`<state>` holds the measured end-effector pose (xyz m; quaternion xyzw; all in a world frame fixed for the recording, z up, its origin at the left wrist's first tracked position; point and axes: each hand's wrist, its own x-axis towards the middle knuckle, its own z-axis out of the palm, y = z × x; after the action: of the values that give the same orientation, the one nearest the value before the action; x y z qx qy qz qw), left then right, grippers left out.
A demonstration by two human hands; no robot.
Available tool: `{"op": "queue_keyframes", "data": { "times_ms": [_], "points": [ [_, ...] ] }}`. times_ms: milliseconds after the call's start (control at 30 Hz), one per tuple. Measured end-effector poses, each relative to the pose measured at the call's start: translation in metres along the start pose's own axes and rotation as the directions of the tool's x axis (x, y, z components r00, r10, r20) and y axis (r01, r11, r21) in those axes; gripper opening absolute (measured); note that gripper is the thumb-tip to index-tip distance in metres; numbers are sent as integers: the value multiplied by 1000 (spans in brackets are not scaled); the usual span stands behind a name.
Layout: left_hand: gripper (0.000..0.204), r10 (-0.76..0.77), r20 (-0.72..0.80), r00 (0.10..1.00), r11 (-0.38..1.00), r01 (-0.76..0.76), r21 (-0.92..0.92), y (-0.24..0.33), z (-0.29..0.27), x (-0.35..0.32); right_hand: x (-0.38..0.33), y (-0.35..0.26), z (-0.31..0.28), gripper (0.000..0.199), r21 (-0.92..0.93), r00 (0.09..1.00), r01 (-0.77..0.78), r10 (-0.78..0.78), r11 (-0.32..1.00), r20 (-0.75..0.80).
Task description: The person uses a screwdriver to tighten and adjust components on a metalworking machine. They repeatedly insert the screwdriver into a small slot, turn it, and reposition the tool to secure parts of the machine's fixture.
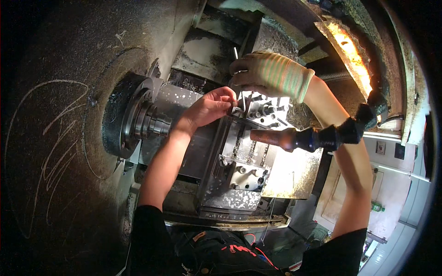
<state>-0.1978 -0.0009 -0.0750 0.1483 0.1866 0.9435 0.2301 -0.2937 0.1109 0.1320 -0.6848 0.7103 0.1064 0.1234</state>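
Observation:
My right hand, in a striped knit glove with a dark palm, is curled above the tool block. A thin bright metal rod sticks up past its fingers; the rest of it is hidden by the glove. My left hand is bare and reaches to the block's left corner, thumb and fingertips pressed together. Whatever sits between those fingertips is too small to make out. Several bolts and clamped tool holders crowd the block beside both hands.
The lathe spindle with its collet nose faces the block from the left. A jointed black coolant hose crosses under my right forearm. Nearer me, a second bolted block stands on the slide, strewn with chips. A lamp glows at upper right.

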Motion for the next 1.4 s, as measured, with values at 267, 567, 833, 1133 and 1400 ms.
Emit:
{"op": "queue_keyframes", "data": {
  "times_ms": [267, 567, 833, 1133, 1400],
  "points": [
    [16, -1, -112, 994, 997, -7, -76, 3, 7, -1, 11, -7, 1, 22, 38, 985, 108, -102, 993, -138],
    [17, -14, -129, 992, 991, -3, -133, -1, 4, 2, 16, -9, 7, 37, 185, 999, -24, 32, 982, -37],
    [23, -4, -122, 993, 989, -14, -144, 0, 5, -2, 22, -28, 17, 35, 449, 969, -206, 245, 869, -30],
    [30, 6, -103, 995, 994, -17, -106, 0, 10, -2, 24, -32, 21, 39, 486, 958, -189, 269, 853, -100],
    [26, 50, -93, 994, 983, -65, -174, -10, -12, -7, 27, -40, 36, 48, 754, 785, -341, 611, 561, -100]
  ]
}}
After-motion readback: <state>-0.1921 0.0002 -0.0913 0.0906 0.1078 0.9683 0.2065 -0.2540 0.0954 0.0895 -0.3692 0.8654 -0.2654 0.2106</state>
